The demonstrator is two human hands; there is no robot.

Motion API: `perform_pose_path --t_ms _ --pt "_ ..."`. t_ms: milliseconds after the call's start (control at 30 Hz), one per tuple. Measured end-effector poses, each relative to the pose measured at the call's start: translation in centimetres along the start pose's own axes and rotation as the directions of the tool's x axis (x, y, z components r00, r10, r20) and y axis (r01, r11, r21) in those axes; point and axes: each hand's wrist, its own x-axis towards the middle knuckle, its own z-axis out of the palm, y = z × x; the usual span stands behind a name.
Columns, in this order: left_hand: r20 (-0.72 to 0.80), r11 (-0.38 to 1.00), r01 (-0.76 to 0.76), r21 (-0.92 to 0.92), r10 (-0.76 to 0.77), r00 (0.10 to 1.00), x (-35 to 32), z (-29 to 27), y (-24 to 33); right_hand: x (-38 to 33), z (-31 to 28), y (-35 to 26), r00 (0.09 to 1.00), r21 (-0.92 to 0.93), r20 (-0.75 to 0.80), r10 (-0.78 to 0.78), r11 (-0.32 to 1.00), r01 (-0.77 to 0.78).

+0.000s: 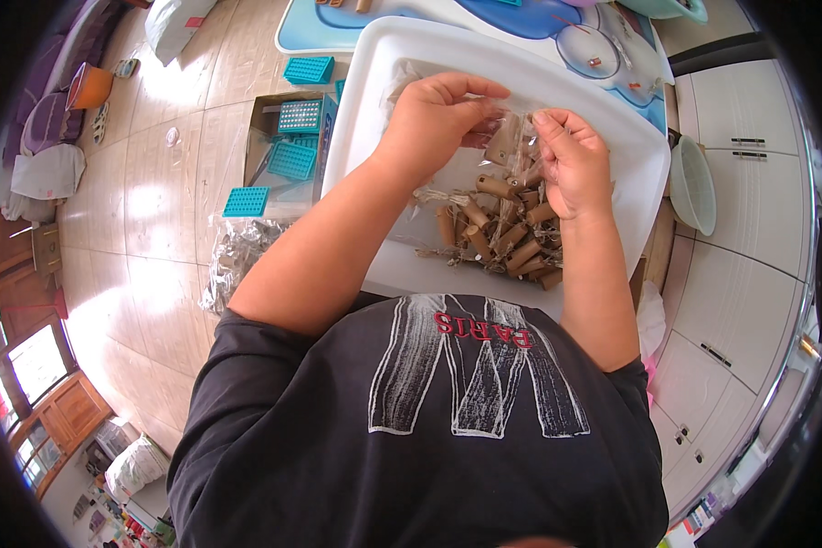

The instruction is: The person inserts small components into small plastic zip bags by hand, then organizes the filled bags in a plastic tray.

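Note:
Over the white tub, both my hands are closed on a small clear plastic bag with a brown tube-shaped piece inside. My left hand pinches the bag's left side, its thumb and index finger stretched toward the right. My right hand grips the right side near the top edge, fingers curled. Below the bag, in the tub, lies a pile of brown tubes with pale strings tangled among them. More clear plastic film lies in the tub, partly hidden behind my left hand.
Beyond the tub is a blue-and-white table. At the left stand a box, several teal perforated trays and a clear bag of grey contents. A pale green basin leans by the white cabinets at the right.

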Motion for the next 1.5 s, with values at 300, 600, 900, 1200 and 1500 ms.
perform_pose_path --t_ms 300,600,900,1200,1500 --pt "0.006 0.995 -0.047 0.092 0.046 0.999 -0.3 -0.2 0.0 0.0 -0.5 -0.7 0.992 0.022 0.067 0.108 0.994 -0.109" --pt "-0.084 0.826 -0.254 0.504 0.339 0.937 0.0 -1.2 -0.1 0.3 -0.4 -0.3 0.998 -0.253 0.010 -0.062 0.965 0.063" --pt "0.431 0.204 -0.543 0.814 0.413 0.802 -0.4 -0.5 -1.8 0.2 -2.3 -2.8 0.972 0.067 -0.126 -0.200 0.976 0.209" --pt "0.584 0.199 -0.662 0.723 0.335 0.739 -1.5 2.4 -3.4 0.1 -2.8 -2.7 0.964 0.100 -0.066 -0.259 0.959 0.264" --pt "0.516 0.219 -0.600 0.769 0.340 0.786 -2.4 4.2 -3.1 0.1 -2.8 -2.7 0.966 0.081 -0.050 -0.254 0.963 0.257"
